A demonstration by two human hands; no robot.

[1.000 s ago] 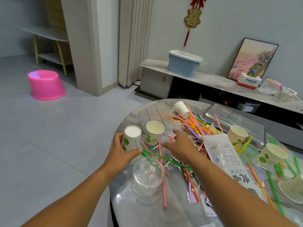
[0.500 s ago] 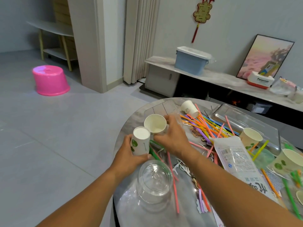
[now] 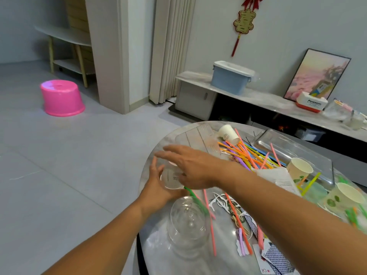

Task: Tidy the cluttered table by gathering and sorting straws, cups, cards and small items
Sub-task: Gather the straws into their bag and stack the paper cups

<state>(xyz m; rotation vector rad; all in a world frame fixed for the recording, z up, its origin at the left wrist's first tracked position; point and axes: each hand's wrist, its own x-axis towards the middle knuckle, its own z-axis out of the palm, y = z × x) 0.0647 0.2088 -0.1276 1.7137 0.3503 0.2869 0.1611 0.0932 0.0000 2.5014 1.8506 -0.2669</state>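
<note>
Since the earlier frames our right hand (image 3: 190,167) has crossed from the upright cup to lie above the cup (image 3: 172,178) in our left hand (image 3: 158,187); that second cup is no longer standing apart, and we judge it is now nested with the first, though blur and our hand hide the join. We hold the cup at the table's (image 3: 156,245) near-left edge, our left fingers wrapped round its far side and the thumb on the near side. Our right hand hovers over it with fingers spread flat and gripping nothing; whether the palm touches the rim we cannot tell.

Just below the grip stands a glass jar (image 3: 187,225), with green and pink straws leaning across its mouth. To the right of the grip lies the main heap of straws (image 3: 250,153), a tipped cup (image 3: 228,133) beyond it, and further right two more upright cups (image 3: 299,168) beside a clear tray (image 3: 282,141). Cards (image 3: 278,259) lie well below and right of the grip.

To stack well, we should keep our left hold firm but not crushing, press the top straight down so the paper walls seat evenly, and keep our forearm clear of the jar and the leaning straws when we reach for the next cup.
</note>
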